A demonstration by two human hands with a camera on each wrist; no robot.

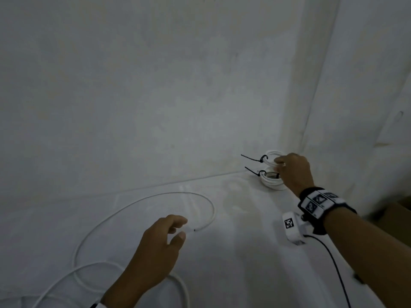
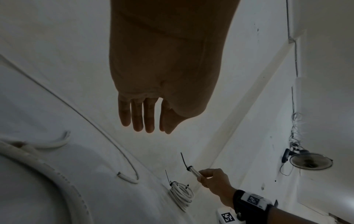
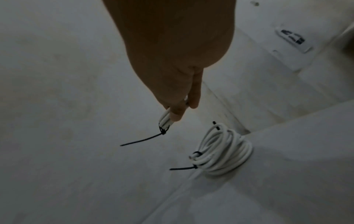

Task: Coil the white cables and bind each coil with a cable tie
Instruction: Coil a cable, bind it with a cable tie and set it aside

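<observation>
Two hands at work on white cables: one bound coil being set down, one loose cable waiting.

Head view: right hand [image 1: 293, 170] grips a tied coil [image 1: 272, 157], black cable tie [image 1: 252, 158] sticking out left, just above a second tied coil [image 1: 272, 182] lying on the white table [image 1: 244, 218] by the wall. Left hand [image 1: 160, 243] is relaxed, fingers loosely spread, holding nothing, near the free end of a loose white cable [image 1: 142, 203] curving across the table.
Left wrist view: fingers [image 2: 137, 116] straight & empty; loose cable end [image 2: 127, 177] below, both coils farther off.
Right wrist view: fingers [image 3: 177, 112] pinch the coil strands next to the tie; other coil [image 3: 224, 150] rests at table edge.
Step, prob.: stacking the finished coil. Next move likely needs the left hand to pinch the loose cable end & start winding.
</observation>
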